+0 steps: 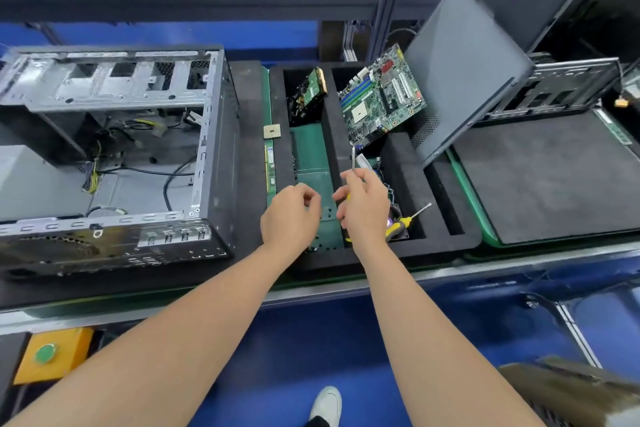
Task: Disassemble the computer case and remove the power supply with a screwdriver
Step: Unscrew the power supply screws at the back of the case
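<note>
Tool ready: over the black foam tray [446, 215] your right hand [365, 210] grips the slim yellow-handled screwdriver [353, 159]; your left hand [291, 215] curls beside it, whether around anything I cannot tell. Next, I judge, work the screws of the grey boxy power supply [31, 180] inside the open metal computer case [104, 243], left of the tray.

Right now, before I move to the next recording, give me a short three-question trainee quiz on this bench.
1. Multiple choice: what does the right hand hold? A) pliers B) a screwdriver C) a hammer
2. True or false: the motherboard is mounted inside the computer case.
3. Fill in: the second screwdriver lies in the black foam ____.

Key: 1 B. 2 False: it leans in a compartment of the foam tray, outside the case. 3 tray.
</note>
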Demonstrator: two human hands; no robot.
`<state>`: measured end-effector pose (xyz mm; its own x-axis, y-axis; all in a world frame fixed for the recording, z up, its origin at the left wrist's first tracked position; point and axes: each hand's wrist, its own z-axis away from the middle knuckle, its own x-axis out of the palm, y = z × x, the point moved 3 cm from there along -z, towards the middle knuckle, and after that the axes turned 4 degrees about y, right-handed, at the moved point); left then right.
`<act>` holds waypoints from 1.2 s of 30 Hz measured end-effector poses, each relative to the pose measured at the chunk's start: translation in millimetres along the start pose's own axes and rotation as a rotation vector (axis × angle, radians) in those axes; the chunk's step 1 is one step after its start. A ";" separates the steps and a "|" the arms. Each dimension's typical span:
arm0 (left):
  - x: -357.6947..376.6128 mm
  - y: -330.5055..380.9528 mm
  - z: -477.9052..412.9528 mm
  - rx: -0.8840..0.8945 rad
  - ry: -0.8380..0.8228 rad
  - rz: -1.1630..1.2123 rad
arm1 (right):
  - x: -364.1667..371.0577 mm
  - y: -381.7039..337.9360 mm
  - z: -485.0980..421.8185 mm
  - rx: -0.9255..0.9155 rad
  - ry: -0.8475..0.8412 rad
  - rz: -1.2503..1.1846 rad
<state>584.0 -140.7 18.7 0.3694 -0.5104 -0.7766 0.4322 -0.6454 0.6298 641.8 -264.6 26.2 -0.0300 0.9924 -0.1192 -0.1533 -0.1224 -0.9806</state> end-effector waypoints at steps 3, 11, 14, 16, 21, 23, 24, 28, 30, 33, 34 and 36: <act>-29.8 20.5 -2.9 0.068 0.037 0.222 | 13.1 -23.0 6.0 -0.045 -0.021 -0.052; -156.9 37.1 2.2 0.198 0.172 0.534 | 80.6 -102.5 60.2 -0.283 -0.029 -0.017; -201.5 6.1 8.9 0.198 0.184 0.515 | 110.5 -120.5 96.6 -0.344 -0.071 0.001; -229.8 -20.6 16.2 0.195 0.192 0.476 | 133.0 -125.1 124.2 -0.345 -0.139 -0.008; -288.7 -97.3 34.3 0.193 0.203 0.274 | 199.8 -115.1 193.3 -0.244 -0.313 -0.013; -308.5 -130.9 41.6 0.189 0.188 0.257 | 225.5 -107.3 218.6 -0.176 -0.389 -0.035; -318.3 -148.4 44.4 0.192 0.192 0.242 | 236.6 -102.8 230.3 -0.137 -0.419 -0.041; -354.0 -222.6 46.6 0.146 0.329 0.094 | 269.0 -81.5 266.8 -0.029 -0.496 -0.025; -362.8 -255.7 45.3 0.113 0.300 0.066 | 278.7 -70.0 281.0 -0.003 -0.514 0.010; -361.7 -282.9 48.0 0.242 0.117 0.065 | 289.1 -51.2 298.6 0.034 -0.520 0.067; -360.1 -287.0 49.8 0.298 0.076 0.027 | 291.7 -45.1 303.1 0.042 -0.514 0.080; -357.5 -291.3 51.2 0.370 0.052 -0.127 | 296.6 -34.5 310.2 0.036 -0.498 0.106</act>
<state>283.9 200.7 112.0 0.3776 -0.3895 -0.8401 0.1549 -0.8679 0.4720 331.8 30.5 73.0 -0.5129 0.8500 -0.1202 -0.1576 -0.2309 -0.9601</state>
